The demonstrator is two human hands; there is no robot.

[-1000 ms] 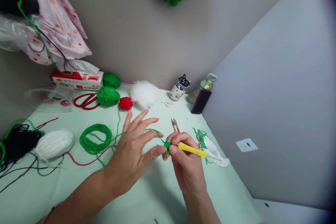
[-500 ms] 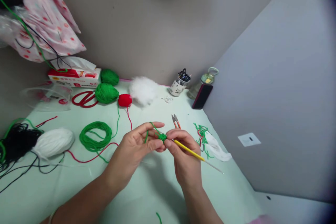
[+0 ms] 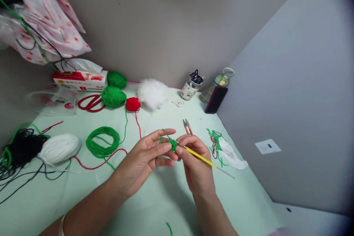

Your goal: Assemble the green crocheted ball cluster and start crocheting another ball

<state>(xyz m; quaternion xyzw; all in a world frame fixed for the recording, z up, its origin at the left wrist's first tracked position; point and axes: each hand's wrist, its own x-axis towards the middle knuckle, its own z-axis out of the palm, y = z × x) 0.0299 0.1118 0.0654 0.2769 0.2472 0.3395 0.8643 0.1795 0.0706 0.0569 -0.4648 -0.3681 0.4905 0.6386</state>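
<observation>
Between thumb and fingers, my left hand (image 3: pixel 151 155) pinches a small green crochet piece (image 3: pixel 173 145). A strand of green yarn runs over its raised index finger. My right hand (image 3: pixel 197 162) is closed around a crochet hook (image 3: pixel 200 157) with a yellow grip, whose bare metal end points down to the right. The hook's working tip meets the green piece, though the fingers partly cover it. Just beyond my right hand lie small thread snips (image 3: pixel 187 127) with orange handles. A loose coil of green yarn (image 3: pixel 102 142) rests left of my hands.
Green yarn balls (image 3: pixel 114 96), a red yarn ball (image 3: pixel 133 104), red-handled scissors (image 3: pixel 91 103) and white stuffing (image 3: pixel 152 94) line the back. A pen jar (image 3: pixel 190 87), bottle (image 3: pixel 209 91) and phone (image 3: pixel 216 100) stand back right. White yarn (image 3: pixel 60 148) and black yarn (image 3: pixel 26 149) lie left; yarn scraps (image 3: pixel 216 142) lie right.
The green piece has turned slightly in my fingers, and the lower fingers of my left hand have spread a little. The whole view has shifted slightly.
</observation>
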